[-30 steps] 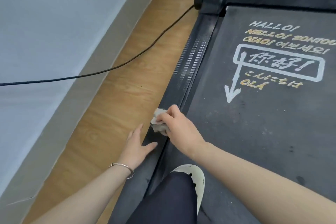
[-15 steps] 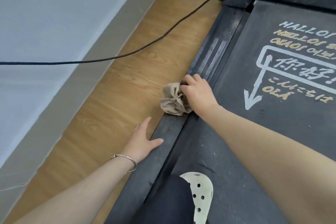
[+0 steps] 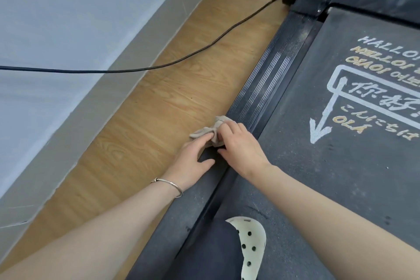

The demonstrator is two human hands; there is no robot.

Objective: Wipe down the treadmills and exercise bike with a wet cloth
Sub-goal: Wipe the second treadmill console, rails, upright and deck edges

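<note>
— Where is the crumpled beige cloth (image 3: 208,130)?
— On the edge of the black treadmill side rail (image 3: 266,84), by the wooden floor (image 3: 147,125).
— Who holds it?
— The right hand (image 3: 241,150), fingers curled round it. The left hand (image 3: 191,159) touches it with straight fingers.

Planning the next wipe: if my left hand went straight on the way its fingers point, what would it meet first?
The cloth, bunched in the right hand at the side rail edge; the left hand seems to touch it, though depth is unclear.
</note>
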